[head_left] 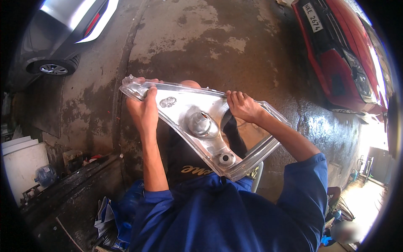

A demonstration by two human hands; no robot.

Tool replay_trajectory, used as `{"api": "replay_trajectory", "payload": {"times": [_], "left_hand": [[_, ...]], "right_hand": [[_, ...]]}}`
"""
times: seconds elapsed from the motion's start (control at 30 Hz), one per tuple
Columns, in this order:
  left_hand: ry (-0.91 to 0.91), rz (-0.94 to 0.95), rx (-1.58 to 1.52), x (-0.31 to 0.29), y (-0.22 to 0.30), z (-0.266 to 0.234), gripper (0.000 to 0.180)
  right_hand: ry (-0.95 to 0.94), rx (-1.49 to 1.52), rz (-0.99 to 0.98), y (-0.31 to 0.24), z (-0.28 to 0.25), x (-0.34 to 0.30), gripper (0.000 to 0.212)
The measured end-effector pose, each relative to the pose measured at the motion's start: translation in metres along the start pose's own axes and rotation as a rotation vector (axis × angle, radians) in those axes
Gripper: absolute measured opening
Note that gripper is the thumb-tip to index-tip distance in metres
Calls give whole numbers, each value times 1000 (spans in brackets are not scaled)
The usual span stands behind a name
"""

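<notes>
Headlight housing: a clear, roughly triangular car lamp unit (201, 126) held up in the air in front of the person, above a wet concrete floor (235, 46); nothing carries it but the hands.
Left hand: the left hand (145, 111) is closed around the housing's upper left edge, thumb on the near face, fingers wrapped behind.
Right hand: the right hand (243, 107) is closed over the upper right edge, fingers curled across the rim.
Visible parts: a silvery reflector fills the inside, with a round bulb socket (200, 124) near the middle and a smaller round socket (226, 158) toward the lower tip.
Progress: judging by this view, the unit is already off any vehicle and free in the hands; it looks bare of bulbs and wiring, though the far side is hidden. Whether it is cleaned or repaired cannot be told.
Clothing: blue sleeves (302, 176) and a dark apron below the housing.
Surroundings: a red car (336, 54) stands at the upper right, a grey car (63, 25) at the upper left, a white box (23, 161) and clutter along the left edge of the floor.
</notes>
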State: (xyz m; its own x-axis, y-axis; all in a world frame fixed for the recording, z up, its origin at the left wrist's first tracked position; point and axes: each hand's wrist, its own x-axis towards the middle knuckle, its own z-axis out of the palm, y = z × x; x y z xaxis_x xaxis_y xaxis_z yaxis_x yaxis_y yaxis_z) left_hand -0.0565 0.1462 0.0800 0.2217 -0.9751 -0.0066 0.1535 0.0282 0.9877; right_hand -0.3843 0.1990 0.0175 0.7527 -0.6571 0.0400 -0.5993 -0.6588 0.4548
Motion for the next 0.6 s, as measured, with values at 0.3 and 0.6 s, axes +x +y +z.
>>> {"api": "replay_trajectory", "payload": {"times": [0.3, 0.6], "left_hand": [[-8, -10, -10, 2, -2, 0, 38], [-26, -23, -24, 2, -2, 0, 37]], "right_hand": [[3, -24, 5, -2, 3, -2, 49], [-6, 24, 9, -2, 0, -5, 53]]}}
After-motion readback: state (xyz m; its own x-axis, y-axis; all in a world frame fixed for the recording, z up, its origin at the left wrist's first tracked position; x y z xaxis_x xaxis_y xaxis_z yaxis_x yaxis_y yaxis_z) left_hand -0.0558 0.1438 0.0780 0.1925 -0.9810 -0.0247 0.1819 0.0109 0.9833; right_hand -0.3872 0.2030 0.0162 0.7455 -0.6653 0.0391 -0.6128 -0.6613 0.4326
